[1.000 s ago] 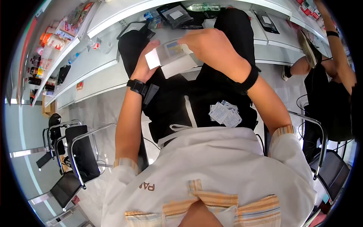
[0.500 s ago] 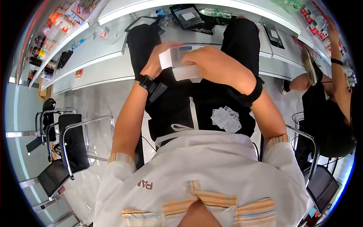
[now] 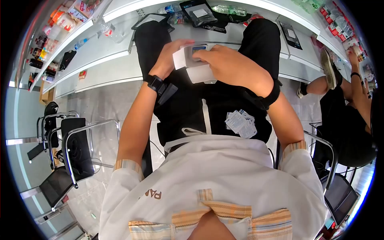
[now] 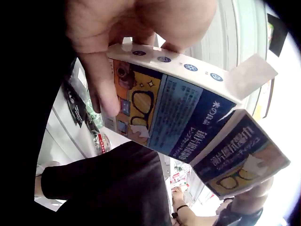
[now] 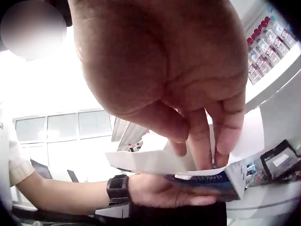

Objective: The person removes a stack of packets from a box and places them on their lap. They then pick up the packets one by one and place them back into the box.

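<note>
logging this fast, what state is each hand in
Left hand: holding the box.
Right hand: fingers inside the open box; grip cannot be told.

Box [image 4: 164,106]: looks like thin card; printed faces are smooth with slight sheen, white flap [image 4: 254,76] is plain. Packets [image 3: 241,124] look thin and smooth; paper or film, cannot tell. Trousers [image 3: 180,110]: matt black cloth. Shirt [image 3: 220,168]: matt, creased cloth. Chair frame [image 3: 67,157]: glossy metal tube. Floor [image 3: 105,100] is polished, reflective. Bottle [image 3: 230,10]: clear, shiny plastic.
</note>
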{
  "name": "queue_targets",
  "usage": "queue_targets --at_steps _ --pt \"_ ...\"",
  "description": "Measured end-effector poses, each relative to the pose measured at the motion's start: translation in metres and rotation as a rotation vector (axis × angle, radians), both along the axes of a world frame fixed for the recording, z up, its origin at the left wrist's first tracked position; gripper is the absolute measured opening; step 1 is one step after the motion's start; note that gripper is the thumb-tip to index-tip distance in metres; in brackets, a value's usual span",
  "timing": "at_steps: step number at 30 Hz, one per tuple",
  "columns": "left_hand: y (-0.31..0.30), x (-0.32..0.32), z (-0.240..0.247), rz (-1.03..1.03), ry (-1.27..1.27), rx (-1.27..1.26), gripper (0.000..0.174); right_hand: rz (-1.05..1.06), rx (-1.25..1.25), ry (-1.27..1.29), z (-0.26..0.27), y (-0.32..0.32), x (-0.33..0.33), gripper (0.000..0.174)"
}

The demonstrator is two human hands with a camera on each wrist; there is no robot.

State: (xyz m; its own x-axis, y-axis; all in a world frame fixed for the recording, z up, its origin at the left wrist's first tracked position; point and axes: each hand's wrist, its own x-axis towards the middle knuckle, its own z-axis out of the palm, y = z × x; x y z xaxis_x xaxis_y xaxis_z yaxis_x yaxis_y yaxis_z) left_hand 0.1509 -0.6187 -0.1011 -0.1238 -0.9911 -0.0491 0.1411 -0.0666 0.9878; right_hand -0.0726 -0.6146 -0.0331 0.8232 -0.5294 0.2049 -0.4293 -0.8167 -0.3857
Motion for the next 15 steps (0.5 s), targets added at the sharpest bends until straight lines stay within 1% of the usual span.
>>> queue_targets --at_steps 4,5,6,8,10,11,13,14,15 --pt "0.003 -0.001 0.003 -0.013 -0.021 0.004 0.039 -0.006 -0.015 0.026 0.001 0.0 0.001 0.043" --pt "0.004 -0.004 0.005 0.017 -0.003 0.01 0.037 -0.006 -0.013 0.025 0.0 -0.001 0.001 0.043" --pt "0.005 -0.006 0.007 0.046 0.015 0.015 0.035 0.013 -0.026 0.01 -0.003 -0.002 0.001 0.043" --pt "0.003 -0.005 0.005 0.042 0.017 0.024 0.035 0.031 -0.035 -0.006 -0.008 -0.003 0.001 0.044" --pt "0.001 -0.003 0.003 0.039 0.018 0.032 0.034 0.056 -0.098 -0.082 -0.011 -0.003 0.003 0.043" --pt "0.0 -0.001 0.001 0.014 0.007 0.027 0.037 0.056 -0.097 -0.082 -0.012 -0.003 0.004 0.043" --pt "0.0 0.0 -0.001 -0.011 -0.003 0.023 0.04 0.047 -0.091 -0.104 -0.013 -0.003 0.006 0.038" --pt "0.0 0.0 -0.001 -0.008 0.009 0.015 0.04 0.046 -0.09 -0.104 -0.012 -0.003 0.008 0.038" --pt "0.0 -0.001 -0.001 -0.005 0.02 0.007 0.041 0.056 -0.071 -0.07 -0.011 -0.003 0.01 0.035"
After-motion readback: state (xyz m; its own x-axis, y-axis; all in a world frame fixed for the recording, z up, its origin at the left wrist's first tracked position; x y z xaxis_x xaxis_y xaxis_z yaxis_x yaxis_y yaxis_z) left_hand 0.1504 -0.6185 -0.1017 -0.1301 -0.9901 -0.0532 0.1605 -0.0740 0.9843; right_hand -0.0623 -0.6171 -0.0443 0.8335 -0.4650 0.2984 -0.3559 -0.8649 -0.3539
